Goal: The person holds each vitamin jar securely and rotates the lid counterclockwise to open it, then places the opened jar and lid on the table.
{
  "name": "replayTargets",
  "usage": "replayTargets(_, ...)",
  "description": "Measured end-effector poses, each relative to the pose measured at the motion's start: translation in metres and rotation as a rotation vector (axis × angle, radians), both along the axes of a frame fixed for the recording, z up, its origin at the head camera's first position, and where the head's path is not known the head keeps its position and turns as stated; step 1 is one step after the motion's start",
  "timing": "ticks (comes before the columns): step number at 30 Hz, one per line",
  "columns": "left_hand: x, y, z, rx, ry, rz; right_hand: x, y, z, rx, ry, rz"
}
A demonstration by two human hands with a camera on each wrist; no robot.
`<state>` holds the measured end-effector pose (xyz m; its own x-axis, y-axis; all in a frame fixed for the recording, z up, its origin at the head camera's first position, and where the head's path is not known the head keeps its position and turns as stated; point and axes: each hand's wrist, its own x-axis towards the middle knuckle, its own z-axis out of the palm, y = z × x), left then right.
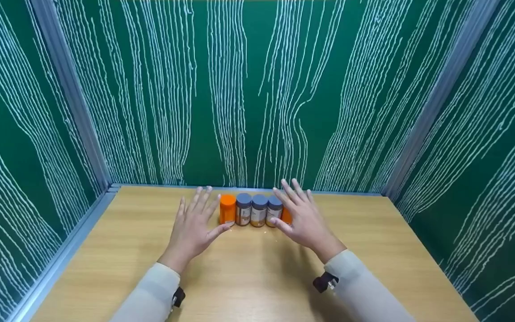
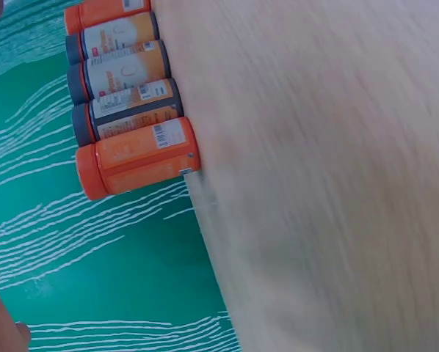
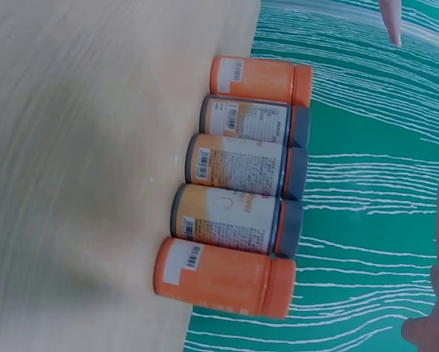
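Pale sleeves reach in from the near edge, with a dark wrist strap showing under the right one. Both hands are empty, fingers straight and spread: the left hand is just left of a row of five bottles, the right hand overlaps the row's right end from above. Wrist views show both apart from the bottles. All five stand upright, packed side by side: a left orange bottle, three grey-lidded bottles with printed labels, and a right orange bottle, partly hidden. They stand near the far edge of a wooden table. Beyond rise green walls streaked with white lines, framed by metal posts.
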<state>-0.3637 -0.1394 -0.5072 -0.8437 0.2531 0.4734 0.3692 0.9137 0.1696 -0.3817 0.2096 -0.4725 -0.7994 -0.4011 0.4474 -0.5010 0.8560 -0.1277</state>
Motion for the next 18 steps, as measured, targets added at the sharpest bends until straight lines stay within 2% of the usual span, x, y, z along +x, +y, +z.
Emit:
replayTargets(10,-0.013,-0.002,-0.014,0.170,-0.159,0.032,0.000,-0.014,-0.015,-0.079,-0.102,0.063)
replayTargets(18,-0.024,0.000,-0.027,0.398,-0.302,0.020,0.004,-0.029,-0.028,-0.156,-0.231,0.077)
